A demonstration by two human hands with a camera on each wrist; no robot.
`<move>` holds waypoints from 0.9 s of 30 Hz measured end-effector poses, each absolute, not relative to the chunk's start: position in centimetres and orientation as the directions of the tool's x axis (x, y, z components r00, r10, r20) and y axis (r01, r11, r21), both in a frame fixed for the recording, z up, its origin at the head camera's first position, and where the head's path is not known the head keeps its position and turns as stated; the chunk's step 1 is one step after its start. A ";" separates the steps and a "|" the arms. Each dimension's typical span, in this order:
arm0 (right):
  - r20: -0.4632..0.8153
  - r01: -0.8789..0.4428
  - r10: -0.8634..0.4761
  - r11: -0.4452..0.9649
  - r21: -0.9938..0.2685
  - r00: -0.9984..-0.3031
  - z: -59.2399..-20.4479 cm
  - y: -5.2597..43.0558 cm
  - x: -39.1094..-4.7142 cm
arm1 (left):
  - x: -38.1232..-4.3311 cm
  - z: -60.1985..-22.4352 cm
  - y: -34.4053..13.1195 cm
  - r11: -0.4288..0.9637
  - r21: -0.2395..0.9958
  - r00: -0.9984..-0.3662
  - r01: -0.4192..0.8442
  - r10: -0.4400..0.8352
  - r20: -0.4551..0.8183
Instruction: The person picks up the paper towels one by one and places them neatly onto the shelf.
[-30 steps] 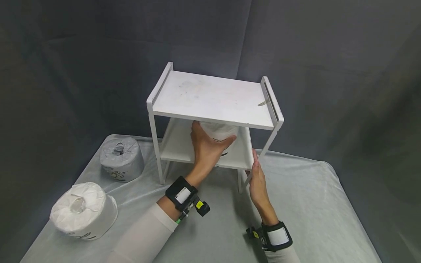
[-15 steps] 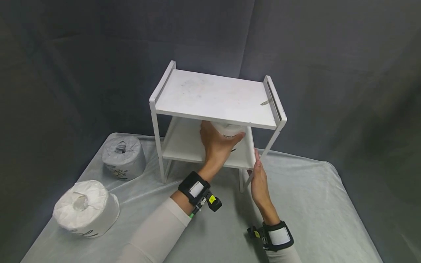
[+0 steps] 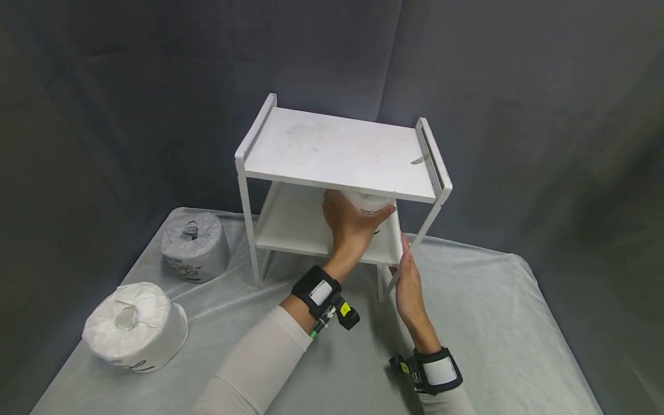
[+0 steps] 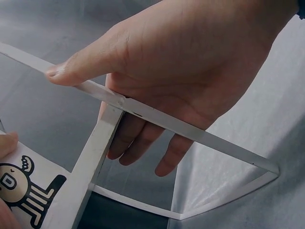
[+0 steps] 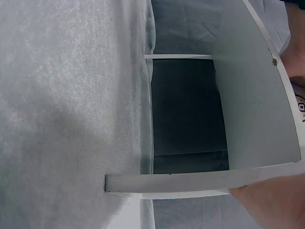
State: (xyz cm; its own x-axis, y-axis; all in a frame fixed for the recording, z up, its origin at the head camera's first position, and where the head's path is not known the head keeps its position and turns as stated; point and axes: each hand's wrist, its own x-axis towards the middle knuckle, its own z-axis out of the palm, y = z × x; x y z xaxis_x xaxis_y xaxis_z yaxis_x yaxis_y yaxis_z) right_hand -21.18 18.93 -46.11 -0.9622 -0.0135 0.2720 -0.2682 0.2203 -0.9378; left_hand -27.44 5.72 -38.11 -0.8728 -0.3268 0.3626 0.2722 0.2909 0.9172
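A white two-tier shelf rack [image 3: 332,151] stands on the cloth-covered table. On its lower shelf [image 3: 290,222], under the top board, my left hand [image 3: 350,226] grips a wrapped toilet paper roll [image 3: 369,202] near the right end. The top board hides part of the roll. In the left wrist view the roll's wrapper [image 4: 19,181] shows a cartoon print between my left fingers. My right hand [image 3: 408,288] holds the rack's right front leg, thumb on one side of the bar and fingers on the other, as the left wrist view shows.
Two more wrapped toilet paper rolls stand at the table's left: a greyish one [image 3: 207,253] farther back and a white one [image 3: 161,340] nearer. Dark grey fabric [image 3: 332,57] hangs behind the table. The rack's top board lies close above my left hand.
My left hand has slid the toilet paper roll to the right along the lower shelf. The right hand keeps its place on the rack leg.
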 end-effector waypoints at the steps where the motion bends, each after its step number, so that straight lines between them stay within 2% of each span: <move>1: 0.270 -0.266 -0.014 0.220 -0.938 -0.963 -46.1 18.9 -21.2 | -27.5 -38.1 5.8 0.291 0.918 -0.874 0.268 -0.327 0.359; 15: 0.266 -0.260 -0.008 0.242 -0.935 -0.964 -46.2 18.8 -21.2 | -28.1 -38.1 6.6 0.373 0.897 -0.882 0.237 -0.304 0.359; 27: 0.269 -0.261 -0.002 0.246 -0.933 -0.963 -46.2 18.9 -21.2 | -28.5 -38.2 7.3 0.380 0.891 -0.877 0.248 -0.303 0.373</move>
